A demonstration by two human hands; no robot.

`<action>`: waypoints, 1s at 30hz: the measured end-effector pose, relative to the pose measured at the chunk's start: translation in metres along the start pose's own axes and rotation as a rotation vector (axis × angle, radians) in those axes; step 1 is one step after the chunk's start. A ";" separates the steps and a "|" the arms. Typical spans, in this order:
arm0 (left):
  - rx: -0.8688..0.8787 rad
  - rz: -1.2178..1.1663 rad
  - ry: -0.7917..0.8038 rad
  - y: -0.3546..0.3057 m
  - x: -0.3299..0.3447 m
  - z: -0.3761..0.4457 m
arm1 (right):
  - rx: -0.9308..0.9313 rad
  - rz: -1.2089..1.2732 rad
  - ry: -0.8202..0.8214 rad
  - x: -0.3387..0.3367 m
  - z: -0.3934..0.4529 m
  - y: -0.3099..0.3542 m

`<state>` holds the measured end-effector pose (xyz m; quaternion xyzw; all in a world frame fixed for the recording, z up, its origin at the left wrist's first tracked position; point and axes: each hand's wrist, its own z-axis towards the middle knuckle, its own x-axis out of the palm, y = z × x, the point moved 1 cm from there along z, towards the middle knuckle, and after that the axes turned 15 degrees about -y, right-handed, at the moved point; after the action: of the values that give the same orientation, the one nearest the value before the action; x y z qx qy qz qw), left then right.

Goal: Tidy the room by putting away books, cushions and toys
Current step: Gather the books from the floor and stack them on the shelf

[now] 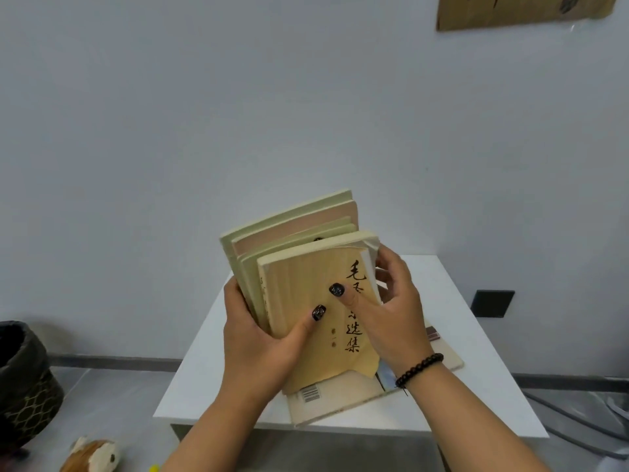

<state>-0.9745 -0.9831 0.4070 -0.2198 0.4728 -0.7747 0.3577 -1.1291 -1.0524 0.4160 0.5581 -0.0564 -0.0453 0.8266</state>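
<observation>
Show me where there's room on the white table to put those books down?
The white table is bare along its left edge, between the left hand and the table's left rim, and at its far right corner beyond the right hand. It is crowded in the middle and near right, where flat books lie beneath the held stack of books.

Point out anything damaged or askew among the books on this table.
The front yellow paperback book in the stack held by the left hand and right hand has a torn, curling top right corner and a ragged lower cover edge. The pale flat book beneath lies skewed, overhanging the white table front edge.
</observation>
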 end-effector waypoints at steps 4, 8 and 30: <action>0.004 -0.015 0.022 -0.006 0.010 -0.015 | 0.052 -0.030 0.059 0.005 0.002 -0.009; -0.042 -0.018 -0.023 -0.002 0.018 -0.025 | 0.124 -0.081 0.140 0.014 0.001 -0.019; -0.788 0.336 -0.047 0.048 -0.078 0.076 | -0.246 -1.068 0.792 0.009 -0.028 -0.039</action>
<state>-0.8557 -0.9820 0.3985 -0.2772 0.7535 -0.4608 0.3782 -1.1170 -1.0424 0.3697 0.3856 0.5400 -0.2457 0.7067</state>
